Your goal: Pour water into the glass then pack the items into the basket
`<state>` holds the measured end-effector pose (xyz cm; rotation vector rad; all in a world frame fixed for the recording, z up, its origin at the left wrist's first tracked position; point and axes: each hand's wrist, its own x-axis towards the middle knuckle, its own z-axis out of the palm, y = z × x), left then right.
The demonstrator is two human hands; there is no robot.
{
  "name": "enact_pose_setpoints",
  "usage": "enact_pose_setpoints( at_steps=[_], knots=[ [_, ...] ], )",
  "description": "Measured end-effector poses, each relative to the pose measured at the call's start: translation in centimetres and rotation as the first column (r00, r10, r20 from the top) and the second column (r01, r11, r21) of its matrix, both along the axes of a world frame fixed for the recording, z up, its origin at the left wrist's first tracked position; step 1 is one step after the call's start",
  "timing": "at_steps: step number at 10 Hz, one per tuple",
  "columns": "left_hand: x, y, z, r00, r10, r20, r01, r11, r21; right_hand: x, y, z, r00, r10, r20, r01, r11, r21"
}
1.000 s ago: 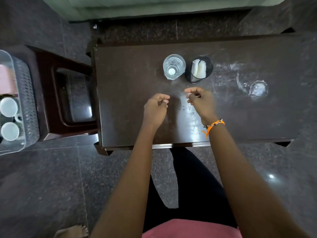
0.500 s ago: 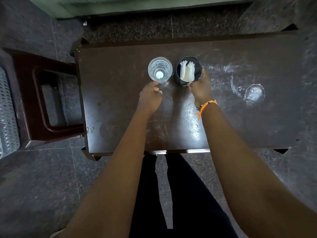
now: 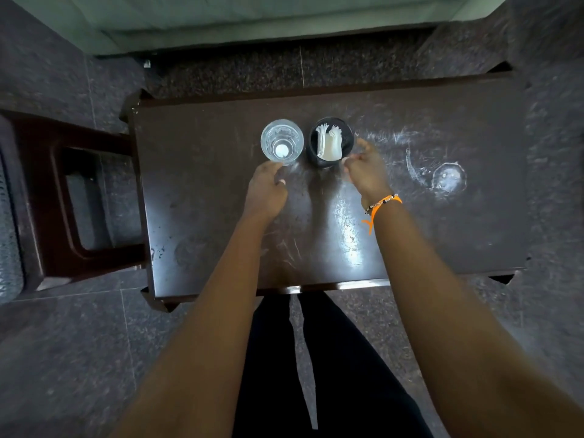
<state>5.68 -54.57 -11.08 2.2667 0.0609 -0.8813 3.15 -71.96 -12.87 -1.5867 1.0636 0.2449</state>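
A clear glass with water in it stands upright at the middle back of the dark table. Just to its right stands a black cup holding white folded paper. My left hand lies right below the glass, fingertips at its near wall, not wrapped around it. With its fingers spread, my right hand is against the black cup's right near side and encloses nothing. A strip of the grey mesh basket shows at the far left edge.
A dark brown stool stands between the basket and the table's left end. A wet ring and puddle mark the table's right part. My legs are under the near edge. A pale wall base runs along the top.
Both hands moved forward from the table's middle to the glass and the black cup. The view shifted right, so most of the basket left the frame.
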Motion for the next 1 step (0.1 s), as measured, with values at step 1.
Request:
enact_pose_setpoints(
  at_steps=[1],
  knots=[
    [0.01,0.38,2.29,0.999,0.047,0.025,-0.046,0.998,-0.052,-0.15,0.78,3.46,0.995,0.062,0.082,-0.059,0.997,-0.048]
  ],
)
